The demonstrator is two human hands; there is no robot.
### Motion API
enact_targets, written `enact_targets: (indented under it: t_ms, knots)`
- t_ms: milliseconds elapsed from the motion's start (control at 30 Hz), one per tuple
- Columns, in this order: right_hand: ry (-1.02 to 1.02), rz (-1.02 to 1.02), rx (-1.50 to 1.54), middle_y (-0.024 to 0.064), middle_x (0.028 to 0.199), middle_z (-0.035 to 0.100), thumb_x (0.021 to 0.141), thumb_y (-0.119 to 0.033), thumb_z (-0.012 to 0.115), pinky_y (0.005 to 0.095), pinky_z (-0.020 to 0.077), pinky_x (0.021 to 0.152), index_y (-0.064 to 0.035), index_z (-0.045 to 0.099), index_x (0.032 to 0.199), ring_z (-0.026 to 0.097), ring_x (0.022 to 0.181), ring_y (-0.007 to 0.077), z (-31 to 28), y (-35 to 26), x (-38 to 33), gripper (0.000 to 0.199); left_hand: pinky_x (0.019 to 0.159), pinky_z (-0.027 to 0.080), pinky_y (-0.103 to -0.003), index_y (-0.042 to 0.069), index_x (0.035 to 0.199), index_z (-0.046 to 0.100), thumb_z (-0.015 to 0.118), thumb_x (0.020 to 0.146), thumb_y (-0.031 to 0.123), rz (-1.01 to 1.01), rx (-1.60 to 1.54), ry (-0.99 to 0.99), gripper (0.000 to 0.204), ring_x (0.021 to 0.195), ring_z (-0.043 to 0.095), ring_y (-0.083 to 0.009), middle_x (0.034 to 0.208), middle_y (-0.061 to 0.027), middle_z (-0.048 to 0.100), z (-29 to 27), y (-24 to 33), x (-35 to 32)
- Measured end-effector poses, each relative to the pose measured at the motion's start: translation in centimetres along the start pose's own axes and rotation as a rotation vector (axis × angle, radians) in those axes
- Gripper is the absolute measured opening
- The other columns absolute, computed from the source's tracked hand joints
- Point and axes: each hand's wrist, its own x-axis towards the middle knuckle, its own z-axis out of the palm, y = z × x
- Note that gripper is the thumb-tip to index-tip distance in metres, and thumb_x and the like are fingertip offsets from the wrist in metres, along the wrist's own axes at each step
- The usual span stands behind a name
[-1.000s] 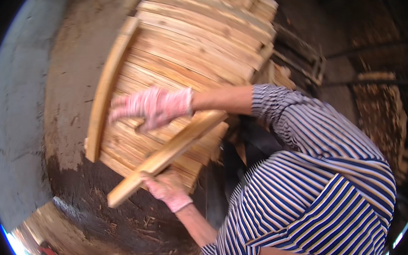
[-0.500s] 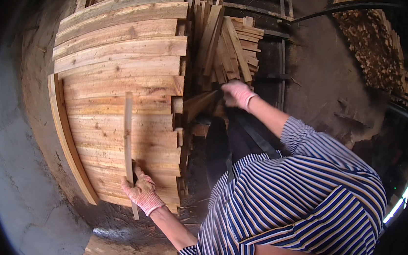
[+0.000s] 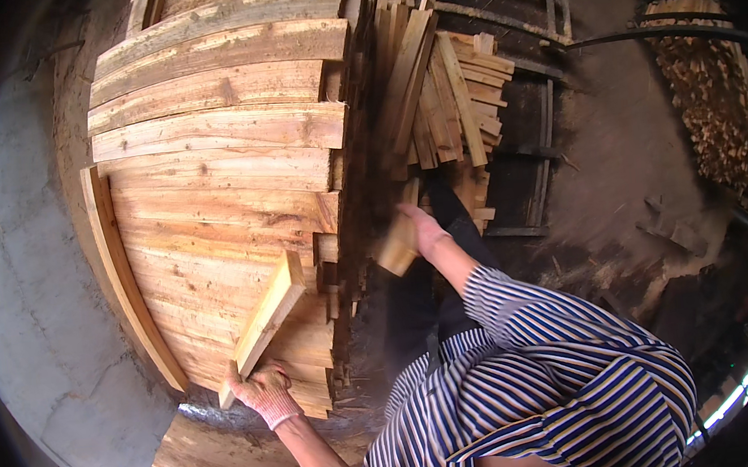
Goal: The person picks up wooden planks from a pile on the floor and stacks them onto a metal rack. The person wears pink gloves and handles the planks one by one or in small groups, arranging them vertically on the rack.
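In pink-and-white work gloves, both my hands are closed on pieces of wood. My left hand [image 3: 265, 393] grips the lower end of a short wooden slat [image 3: 266, 314], which is tilted up over the near part of a broad stack of planks [image 3: 215, 172]. To the right of the stack, in front of my dark trousers, my right hand [image 3: 428, 231] is closed on a wooden board [image 3: 400, 247]. That board is blurred by motion, and part of it is covered by the hand.
A loose pile of narrow boards [image 3: 443, 105] lies beyond my right hand, beside a metal frame [image 3: 497, 19]. One long strip [image 3: 131, 284] runs along the stack's left edge. Far right stands a heap of cut wood [image 3: 707, 89]. A grey concrete surface [image 3: 62, 309] lies left.
My left hand has turned its slat, so the far end now leans right and shows a broader face. My right hand has come nearer from the loose pile, now with a board in it.
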Motion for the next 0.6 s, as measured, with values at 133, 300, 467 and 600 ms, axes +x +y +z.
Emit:
enact_targets:
  t_ms: [133,300,467,600]
  knots:
    - [-0.476,0.277,0.206,0.0169,0.098,0.068,0.102,-0.039,0.057,0.0394,0.0561,0.064,-0.0021,0.06,0.122,0.067,0.084,0.0276,-4.2,-5.0,-18.3,0.042,0.032,0.033,-0.036,0.0,0.092,0.065,0.056,0.091,0.056,0.069,0.013,0.138,0.057,0.033,0.038,-0.0243,0.058,-0.0124,0.056,-0.6,-0.9,0.6]
    - [-0.292,0.162,-0.024,0.023,0.108,0.065,0.096,-0.024,0.067,0.0438,0.061,0.08,0.0008,0.043,0.144,0.069,0.09,0.0328,-4.0,-13.1,-37.8,0.059,0.092,0.052,-0.044,0.003,0.12,0.061,0.064,0.087,0.049,-0.112,-0.342,-0.028,0.056,0.1,0.066,-0.0292,0.114,-0.0152,0.069,0.3,-0.8,-0.4]
    - [-0.178,-0.732,-0.949,0.0133,0.128,0.058,0.085,-0.006,0.077,0.034,0.0593,0.081,-0.0191,0.02,0.163,0.065,0.097,0.0195,0.3,-16.5,-41.4,0.097,0.092,0.053,-0.051,0.0,0.106,0.06,0.06,0.089,0.047,0.068,-0.611,-0.054,0.05,0.088,0.067,-0.0361,0.094,-0.0189,0.069,0.6,1.1,-3.4]
    - [-0.526,-1.04,-1.418,0.0077,0.157,0.039,0.075,0.003,0.077,0.0353,0.0422,0.111,-0.0115,0.025,0.161,0.046,0.136,0.0226,6.1,-19.6,-40.0,0.102,0.075,0.055,-0.047,0.001,0.104,0.058,0.058,0.091,0.055,0.336,-0.528,-0.03,0.055,0.078,0.064,-0.0304,0.085,-0.0135,0.063,-6.5,5.4,-7.0]
